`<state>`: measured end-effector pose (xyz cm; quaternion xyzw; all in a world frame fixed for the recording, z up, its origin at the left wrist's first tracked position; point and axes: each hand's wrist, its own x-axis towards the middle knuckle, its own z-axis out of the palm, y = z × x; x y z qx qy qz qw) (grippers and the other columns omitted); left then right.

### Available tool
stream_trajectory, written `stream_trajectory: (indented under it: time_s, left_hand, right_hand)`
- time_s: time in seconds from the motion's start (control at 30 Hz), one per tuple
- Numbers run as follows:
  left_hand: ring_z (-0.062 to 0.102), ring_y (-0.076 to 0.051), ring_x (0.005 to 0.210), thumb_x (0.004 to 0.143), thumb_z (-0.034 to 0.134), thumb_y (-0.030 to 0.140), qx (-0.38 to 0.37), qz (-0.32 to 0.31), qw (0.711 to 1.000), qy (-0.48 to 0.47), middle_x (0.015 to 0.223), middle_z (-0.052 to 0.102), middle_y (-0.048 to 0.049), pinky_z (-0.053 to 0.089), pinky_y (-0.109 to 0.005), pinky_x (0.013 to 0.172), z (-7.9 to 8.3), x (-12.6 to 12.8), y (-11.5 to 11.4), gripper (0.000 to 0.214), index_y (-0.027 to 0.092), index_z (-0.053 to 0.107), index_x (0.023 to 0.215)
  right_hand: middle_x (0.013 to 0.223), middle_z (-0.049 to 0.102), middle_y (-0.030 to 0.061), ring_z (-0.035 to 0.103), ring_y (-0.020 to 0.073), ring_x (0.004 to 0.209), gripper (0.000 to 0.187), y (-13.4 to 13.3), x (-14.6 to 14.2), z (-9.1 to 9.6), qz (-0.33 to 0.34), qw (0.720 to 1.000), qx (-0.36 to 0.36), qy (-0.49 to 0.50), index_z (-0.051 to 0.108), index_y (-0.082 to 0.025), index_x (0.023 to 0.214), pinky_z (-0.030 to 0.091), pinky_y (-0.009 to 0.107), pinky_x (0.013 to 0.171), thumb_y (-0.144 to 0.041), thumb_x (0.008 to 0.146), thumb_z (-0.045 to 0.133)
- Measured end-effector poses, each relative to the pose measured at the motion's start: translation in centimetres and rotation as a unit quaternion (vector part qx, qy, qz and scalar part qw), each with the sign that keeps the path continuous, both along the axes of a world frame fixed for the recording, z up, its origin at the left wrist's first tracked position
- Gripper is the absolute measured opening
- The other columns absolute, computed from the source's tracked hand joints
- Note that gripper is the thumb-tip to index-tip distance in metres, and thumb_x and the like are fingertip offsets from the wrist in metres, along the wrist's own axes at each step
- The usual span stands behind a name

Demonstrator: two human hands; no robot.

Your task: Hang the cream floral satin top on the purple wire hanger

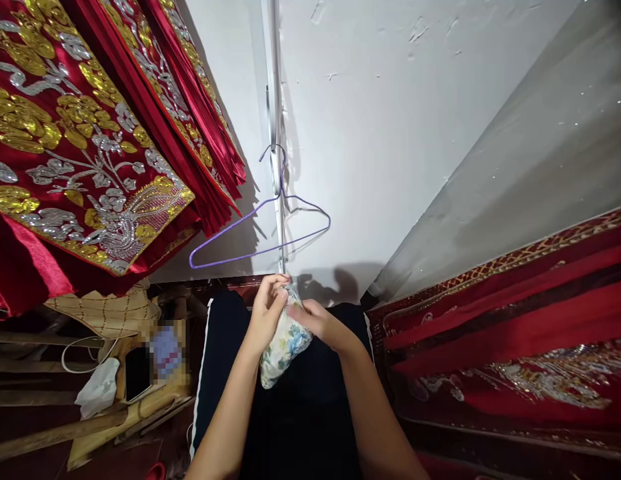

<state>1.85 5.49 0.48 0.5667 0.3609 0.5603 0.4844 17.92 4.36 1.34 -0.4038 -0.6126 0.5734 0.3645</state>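
Observation:
Between my two hands, above my lap, is a cream cloth bundle [289, 343] with blue and green flowers, tilted with its narrow end down to the left. Whether it is a pouch or a folded cloth I cannot tell. My left hand [270, 310] pinches its upper end with curled fingers. On the other side my right hand [320, 323] is closed on its upper right edge, its fingertips partly hidden behind the cloth. Just above the hands, a purple clothes hanger [240, 258] hangs by its hook on a narrow metal strip [273, 87] against the wall, touched by neither hand.
Red garments [105, 153] with gold and silver embroidery hang at upper left. Below them, a bamboo chair [103, 437] holds a phone [139, 375], a crumpled white tissue [99, 389] and a white cable [65, 360]. Red embroidered fabric [515, 347] spreads along the right.

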Motion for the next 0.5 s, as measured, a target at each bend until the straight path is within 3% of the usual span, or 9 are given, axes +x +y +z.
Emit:
stream_trajectory:
  time_s: [0.07,0.13,0.23,0.3,0.33,0.4,0.5]
  left_hand:
    - [0.063,-0.021,0.101,0.102,0.045,0.048,-0.031,-0.074,0.995,0.051,0.11,0.067,-0.0072,0.047,-0.032,0.091,-0.6,-0.8,-0.3,0.034,0.022,0.062,0.114]
    - [0.06,-0.019,0.083,0.102,0.041,0.053,-0.045,-0.12,0.979,0.159,0.09,0.066,-0.0048,0.046,-0.029,0.079,-1.1,-2.1,-0.6,0.043,0.018,0.064,0.098]
    - [0.048,-0.014,0.065,0.097,0.051,0.053,-0.04,-0.09,0.942,0.322,0.067,0.054,0.0008,0.037,-0.025,0.063,-1.5,-4.8,-0.5,0.044,0.016,0.058,0.074]
    - [0.044,-0.013,0.062,0.096,0.053,0.05,-0.027,-0.04,0.924,0.38,0.064,0.049,0.0026,0.033,-0.024,0.06,-1.1,-6.8,-0.3,0.04,0.016,0.058,0.075]
    - [0.044,-0.013,0.062,0.097,0.052,0.047,-0.015,-0.016,0.92,0.392,0.066,0.05,0.0028,0.033,-0.024,0.061,-0.6,-7.6,-0.2,0.036,0.017,0.06,0.079]
    - [0.046,-0.013,0.064,0.097,0.05,0.042,0.009,0.027,0.918,0.395,0.071,0.055,0.0025,0.035,-0.023,0.062,0.7,-8.9,-0.2,0.028,0.018,0.064,0.092]
    - [0.046,-0.012,0.061,0.098,0.047,0.038,0.031,0.058,0.917,0.393,0.07,0.057,0.0028,0.036,-0.023,0.062,2.8,-10.2,-0.4,0.025,0.02,0.065,0.1]
  right_hand:
    - [0.063,0.06,-0.0003,0.053,0.0156,0.059,0.02,0.1,0.5,1.7,0.045,0.998,0.025,-0.039,0.066,-0.018,0.073,0.042,0.027,0.055,-0.035,0.08,0.073]
    - [0.06,0.057,-0.002,0.05,0.0133,0.055,0.014,0.9,1.2,3.7,0.023,0.994,0.08,-0.07,0.062,-0.018,0.067,0.037,0.025,0.052,-0.023,0.077,0.069]
    - [0.069,0.064,0.0006,0.057,0.0161,0.064,0.008,3.6,2.4,6.4,-0.135,0.969,0.201,-0.054,0.066,-0.018,0.068,0.043,0.026,0.06,-0.019,0.076,0.064]
    - [0.09,0.072,0.0039,0.064,0.0198,0.082,0.014,6.2,2.5,7.3,-0.236,0.94,0.245,-0.011,0.073,-0.02,0.086,0.048,0.028,0.073,-0.022,0.076,0.063]
    - [0.101,0.073,0.005,0.065,0.0213,0.092,0.023,7.5,2.2,7.4,-0.257,0.936,0.238,0.005,0.074,-0.021,0.097,0.049,0.03,0.081,-0.025,0.078,0.063]
    - [0.108,0.073,0.0062,0.065,0.0239,0.101,0.032,10.0,1.3,6.5,-0.247,0.955,0.162,0.01,0.073,-0.022,0.108,0.049,0.033,0.089,-0.036,0.081,0.062]
    - [0.09,0.073,0.0069,0.065,0.026,0.094,0.032,12.5,-0.3,3.9,-0.238,0.969,0.058,-0.017,0.072,-0.021,0.091,0.049,0.035,0.088,-0.049,0.083,0.059]
